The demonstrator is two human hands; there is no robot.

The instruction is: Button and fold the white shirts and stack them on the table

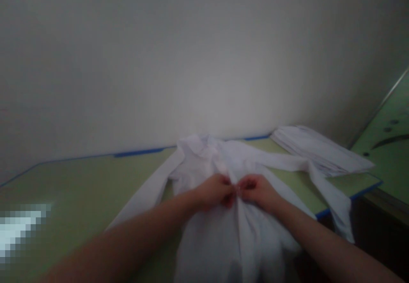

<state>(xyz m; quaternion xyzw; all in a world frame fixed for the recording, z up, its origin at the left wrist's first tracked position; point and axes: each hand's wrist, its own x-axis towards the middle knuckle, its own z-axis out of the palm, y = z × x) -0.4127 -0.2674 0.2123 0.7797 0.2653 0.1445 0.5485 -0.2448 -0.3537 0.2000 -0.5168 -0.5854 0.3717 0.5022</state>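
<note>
A white long-sleeved shirt [207,240] lies front up across the table, its collar toward the wall and its lower part toward me. My left hand [215,191] pinches the front edge of the shirt near the middle of the chest. From the other side my right hand [257,191] pinches the same front strip, its fingertips nearly meeting those of the left. Whether a button is between the fingers is too blurred to tell. One sleeve stretches to the left, partly behind my left forearm; the other bends over the table's right edge.
A stack of folded white cloth [319,148] lies at the back right of the green table [79,189], which has a blue edge. A pale wall [191,61] rises behind it. To the right stands a green panel [390,142] with dark marks.
</note>
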